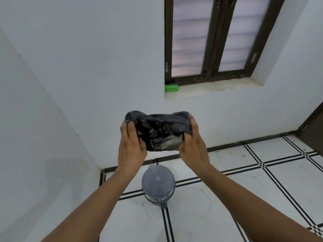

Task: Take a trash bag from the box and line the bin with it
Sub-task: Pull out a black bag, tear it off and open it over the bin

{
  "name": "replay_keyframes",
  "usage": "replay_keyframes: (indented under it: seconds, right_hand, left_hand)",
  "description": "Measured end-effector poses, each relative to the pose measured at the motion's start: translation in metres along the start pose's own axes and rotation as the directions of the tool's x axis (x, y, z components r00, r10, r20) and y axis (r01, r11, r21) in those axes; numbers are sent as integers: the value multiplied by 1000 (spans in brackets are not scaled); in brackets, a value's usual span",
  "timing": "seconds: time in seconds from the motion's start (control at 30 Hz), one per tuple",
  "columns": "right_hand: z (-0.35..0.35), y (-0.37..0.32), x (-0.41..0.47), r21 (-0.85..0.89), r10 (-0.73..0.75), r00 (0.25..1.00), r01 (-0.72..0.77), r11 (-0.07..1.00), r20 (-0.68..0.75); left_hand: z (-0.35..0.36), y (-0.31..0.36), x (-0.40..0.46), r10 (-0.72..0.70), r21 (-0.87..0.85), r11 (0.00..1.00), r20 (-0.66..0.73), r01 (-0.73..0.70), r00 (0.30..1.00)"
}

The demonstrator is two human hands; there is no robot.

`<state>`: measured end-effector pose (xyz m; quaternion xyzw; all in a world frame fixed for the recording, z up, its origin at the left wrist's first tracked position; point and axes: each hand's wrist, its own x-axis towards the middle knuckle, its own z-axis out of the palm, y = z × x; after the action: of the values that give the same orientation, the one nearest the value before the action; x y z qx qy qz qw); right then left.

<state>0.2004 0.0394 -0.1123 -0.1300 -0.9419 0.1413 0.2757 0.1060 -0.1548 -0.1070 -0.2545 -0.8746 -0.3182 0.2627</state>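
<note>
trash bag (pixel 158 132) | crumpled, raised above bin (pixel 158 186) | left hand (pixel 132 145), right hand (pixel 193 147) grip its ends

A room corner in a home is shown: plain white walls (pixel 90 55), a dark-framed window (pixel 215 39) with a stone sill, and a marble-tiled floor (pixel 227 189).

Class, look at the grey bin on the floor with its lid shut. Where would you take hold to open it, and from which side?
Probably the domed lid of the bin, from above at its near rim: it is closed and faces up. Both hands, left and right, hold the black bag, so free one.
</note>
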Motion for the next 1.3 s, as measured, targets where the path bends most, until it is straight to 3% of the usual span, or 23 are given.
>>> replay_keyframes:
  seconds: [0.07, 0.13, 0.17, 0.23, 0.27, 0.3, 0.33, 0.4, 0.47, 0.57, 0.63, 0.67, 0.7, 0.77, 0.8, 0.83, 0.93, 1.0, 1.07, 1.13, 1.2, 1.27, 1.3]
  right_hand:
    - [6, 9, -5, -162, -24, 977, 59, 985, 212]
    - [2, 15, -8, -315, 176, 774, 32, 948, 608]
    - [-1, 16, -9, -353, 293, 568, -5, 936, 769]
    - [-4, 17, -10, -381, 398, 214, -116, 917, 892]
    - [-2, 17, -9, -384, 406, 179, -146, 912, 896]
    - [2, 18, -6, -379, 407, 232, -157, 912, 883]
    - [6, 19, -3, -353, 399, 345, -188, 916, 850]
    - [20, 20, 2, -137, 325, 664, -320, 937, 673]
    - [23, 17, 0, 110, 238, 891, -300, 947, 387]
    - [21, 16, -9, -48, 57, 994, -53, 997, 88]
    - [25, 20, -17, -164, 83, 950, -35, 986, 301]
    - [22, 21, -20, -224, 156, 860, -51, 973, 487]
    - [17, 21, -23, -276, 266, 689, -99, 956, 675]
    - [11, 18, -26, -331, 380, 310, -200, 922, 872]
    - [12, 18, -26, -324, 374, 256, -218, 921, 891]
    - [15, 18, -25, -305, 364, 310, -222, 926, 878]
    - [32, 26, -21, -134, 294, 734, -270, 954, 612]
    - [34, 29, -24, -78, 219, 900, -204, 976, 377]
    - [30, 31, -26, -131, 87, 971, -58, 990, 223]
    - [30, 33, -29, -204, 67, 948, -2, 979, 310]
    - [25, 31, -29, -296, 215, 705, -7, 955, 676]
    - [18, 26, -29, -360, 338, 246, 47, 932, 908]
    - [17, 24, -28, -374, 367, 120, 48, 926, 923]
  left_hand:
    - [5, -12, -7, 32, 12, 999, 40, -32, 999]
    - [11, -33, -11, -1, 90, 995, 345, -32, 939]
    - [12, -42, -13, -61, 128, 992, 574, -17, 817]
    - [10, -52, -16, -251, 246, 967, 902, 59, 352]
    - [8, -51, -16, -305, 290, 949, 943, 119, 133]
    - [8, -49, -18, -326, 314, 931, 944, 184, 41]
    - [7, -45, -18, -335, 305, 923, 937, 235, 101]
    - [11, -41, -18, -364, 209, 920, 771, 333, 522]
    - [12, -34, -20, -379, -2, 908, 420, 418, 825]
    - [6, -28, -24, -168, 70, 985, 132, 159, 977]
    - [8, -37, -30, -119, 229, 972, 277, 55, 953]
    - [7, -40, -30, -175, 277, 959, 437, 52, 882]
    - [6, -43, -30, -260, 319, 945, 611, 68, 748]
    - [2, -37, -28, -437, 436, 897, 849, 75, 296]
    - [1, -33, -28, -492, 482, 871, 858, 95, 147]
    - [3, -31, -29, -512, 493, 858, 845, 147, 153]
    - [9, -33, -31, -512, 348, 859, 606, 376, 609]
    - [10, -29, -32, -422, 260, 903, 379, 343, 823]
    - [8, -27, -32, -266, 275, 940, 219, 202, 939]
    - [11, -34, -36, -188, 331, 939, 271, 92, 944]
    - [10, -39, -39, -260, 420, 908, 565, -2, 783]
    - [8, -37, -38, -446, 494, 868, 814, -39, 372]
    - [8, -36, -38, -497, 508, 862, 847, -9, 189]
